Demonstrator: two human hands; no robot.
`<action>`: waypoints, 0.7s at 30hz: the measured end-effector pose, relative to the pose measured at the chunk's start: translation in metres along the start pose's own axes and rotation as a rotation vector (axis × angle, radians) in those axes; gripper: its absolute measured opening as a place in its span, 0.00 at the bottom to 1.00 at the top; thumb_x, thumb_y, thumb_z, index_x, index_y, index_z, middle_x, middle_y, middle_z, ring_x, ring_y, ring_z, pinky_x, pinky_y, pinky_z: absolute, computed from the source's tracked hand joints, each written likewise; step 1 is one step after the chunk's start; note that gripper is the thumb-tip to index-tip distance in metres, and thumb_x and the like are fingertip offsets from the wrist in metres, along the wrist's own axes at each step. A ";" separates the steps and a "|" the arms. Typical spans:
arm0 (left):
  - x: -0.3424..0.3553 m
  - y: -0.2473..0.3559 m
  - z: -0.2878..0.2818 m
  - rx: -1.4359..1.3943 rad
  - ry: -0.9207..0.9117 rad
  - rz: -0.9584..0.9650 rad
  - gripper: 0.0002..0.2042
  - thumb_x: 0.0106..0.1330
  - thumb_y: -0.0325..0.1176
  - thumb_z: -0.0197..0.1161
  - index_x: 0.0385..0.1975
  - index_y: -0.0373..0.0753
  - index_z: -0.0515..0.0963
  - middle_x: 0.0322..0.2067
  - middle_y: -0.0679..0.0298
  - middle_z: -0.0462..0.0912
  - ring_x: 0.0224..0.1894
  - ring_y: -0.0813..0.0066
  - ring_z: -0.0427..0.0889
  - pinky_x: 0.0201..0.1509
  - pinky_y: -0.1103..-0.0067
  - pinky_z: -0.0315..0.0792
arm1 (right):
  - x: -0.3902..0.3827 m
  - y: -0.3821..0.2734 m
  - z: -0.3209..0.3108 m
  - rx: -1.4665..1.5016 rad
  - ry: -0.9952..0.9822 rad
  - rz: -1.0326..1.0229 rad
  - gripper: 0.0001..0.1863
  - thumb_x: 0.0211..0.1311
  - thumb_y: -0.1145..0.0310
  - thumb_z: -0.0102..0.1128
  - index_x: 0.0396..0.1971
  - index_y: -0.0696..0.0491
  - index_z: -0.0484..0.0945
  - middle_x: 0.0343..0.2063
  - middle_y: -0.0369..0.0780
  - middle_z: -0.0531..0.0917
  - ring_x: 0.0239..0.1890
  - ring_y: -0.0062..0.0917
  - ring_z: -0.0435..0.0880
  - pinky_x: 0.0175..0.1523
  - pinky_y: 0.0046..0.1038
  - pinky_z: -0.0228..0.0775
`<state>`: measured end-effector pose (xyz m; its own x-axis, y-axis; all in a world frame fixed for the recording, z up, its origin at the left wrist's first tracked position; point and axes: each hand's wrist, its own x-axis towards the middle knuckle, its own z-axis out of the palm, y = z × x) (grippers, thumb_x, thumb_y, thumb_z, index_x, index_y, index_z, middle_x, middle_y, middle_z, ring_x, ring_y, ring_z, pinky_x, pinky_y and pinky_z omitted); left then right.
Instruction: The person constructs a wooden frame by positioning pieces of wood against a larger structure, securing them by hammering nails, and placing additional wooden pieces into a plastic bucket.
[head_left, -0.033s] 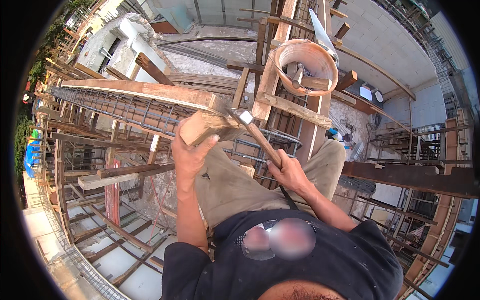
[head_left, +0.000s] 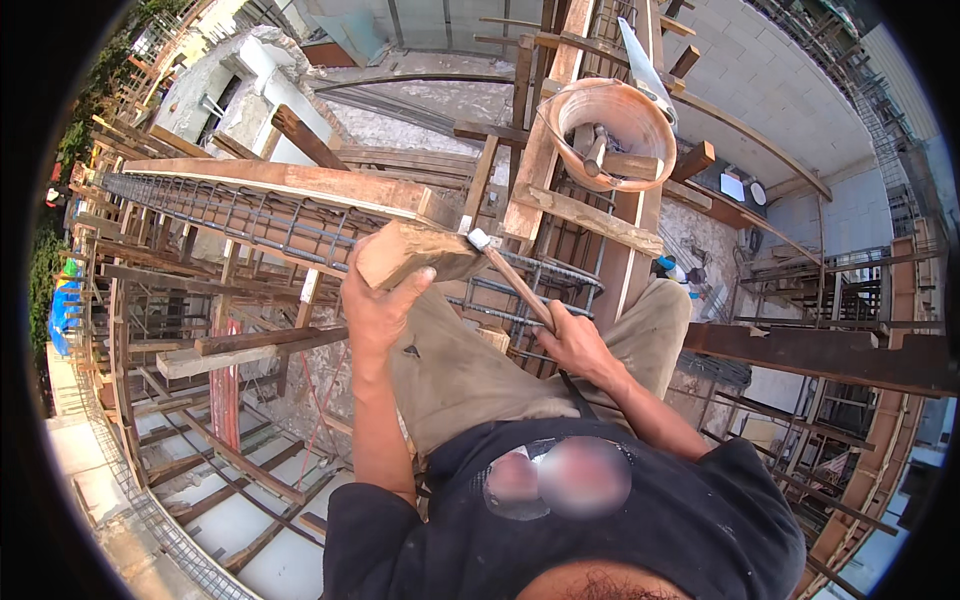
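A: What lies farthest out on the left hand's side?

B: Some blue sheeting (head_left: 65, 310), well apart from the left hand (head_left: 377, 312). Nearer in, ahead of that hand and to its left, runs a rebar cage (head_left: 250, 212) with a wooden board (head_left: 300, 182) along its far side. Just left of the wrist, a dark timber (head_left: 265, 343) lies by a paler timber (head_left: 205, 364).

A: And the left hand itself?

B: Clamped on a wooden block (head_left: 412, 256), thumb on the near face, its fingers mostly hidden. The block reaches rightward from the palm.

A: What's at the block's right end?

B: The pale head of a hammer (head_left: 517, 286). I can't tell whether the two are touching. The shaft slants back toward the right hand (head_left: 578, 345), which is wrapped firmly round the wood.

A: Anything past that?

B: Ahead of the right hand, well apart from it, stands an orange-brown bucket (head_left: 640, 112) with pieces of wood (head_left: 635, 166) inside. Farther off to that hand's right, beyond the forearm, there's a dark brown beam (head_left: 820, 358).
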<state>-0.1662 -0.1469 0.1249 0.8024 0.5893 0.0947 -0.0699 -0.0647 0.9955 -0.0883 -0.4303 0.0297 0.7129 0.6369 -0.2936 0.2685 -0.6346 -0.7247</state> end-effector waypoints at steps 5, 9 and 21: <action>-0.006 -0.009 -0.016 0.019 0.024 -0.024 0.31 0.56 0.27 0.81 0.58 0.30 0.73 0.48 0.61 0.84 0.49 0.75 0.82 0.57 0.77 0.76 | -0.005 -0.033 -0.037 0.271 0.012 0.150 0.16 0.70 0.62 0.63 0.43 0.59 0.73 0.22 0.49 0.80 0.23 0.37 0.81 0.32 0.37 0.72; 0.001 -0.004 -0.017 0.021 0.044 0.013 0.31 0.56 0.28 0.81 0.58 0.30 0.73 0.48 0.60 0.84 0.49 0.75 0.82 0.58 0.76 0.75 | -0.006 -0.055 -0.028 0.339 0.246 -0.162 0.14 0.69 0.63 0.65 0.43 0.58 0.74 0.23 0.49 0.81 0.24 0.36 0.83 0.32 0.35 0.73; 0.000 -0.009 -0.016 0.049 0.056 -0.017 0.29 0.54 0.27 0.81 0.55 0.31 0.75 0.47 0.61 0.84 0.48 0.76 0.82 0.55 0.77 0.76 | -0.006 -0.062 -0.022 0.306 0.210 -0.297 0.16 0.63 0.66 0.67 0.42 0.59 0.72 0.27 0.54 0.84 0.34 0.57 0.84 0.37 0.45 0.77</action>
<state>-0.1754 -0.1339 0.1160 0.7686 0.6348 0.0799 -0.0266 -0.0930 0.9953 -0.0952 -0.4043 0.0900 0.7582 0.6489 0.0635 0.2999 -0.2606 -0.9177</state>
